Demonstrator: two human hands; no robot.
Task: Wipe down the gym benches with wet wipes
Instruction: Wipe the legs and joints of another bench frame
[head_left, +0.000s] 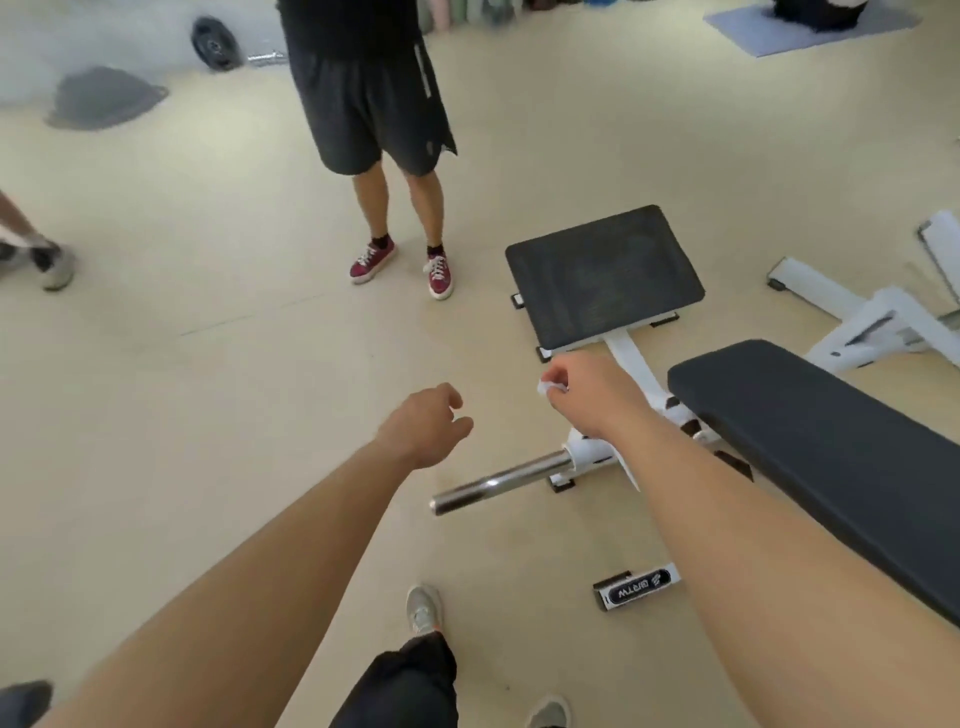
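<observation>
Outstretched right hand (587, 395), fingers curled tight round a small crumpled wet wipe (550, 387), held in the air just left of the long bench pad (810, 447), below the square pad (605, 275). Left hand (423, 428) beside it, fingers loosely curled, holding nothing. Chrome bar (498, 483) beneath; farther off, standing person (363, 104) in red shoes.

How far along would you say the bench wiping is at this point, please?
No wiping shows yet: the bench pad shows no wet streaks. In hand: the right hand pinches a small white wipe, clear of the pad; the left hand is empty. Left: seemingly the whole bench.
</observation>
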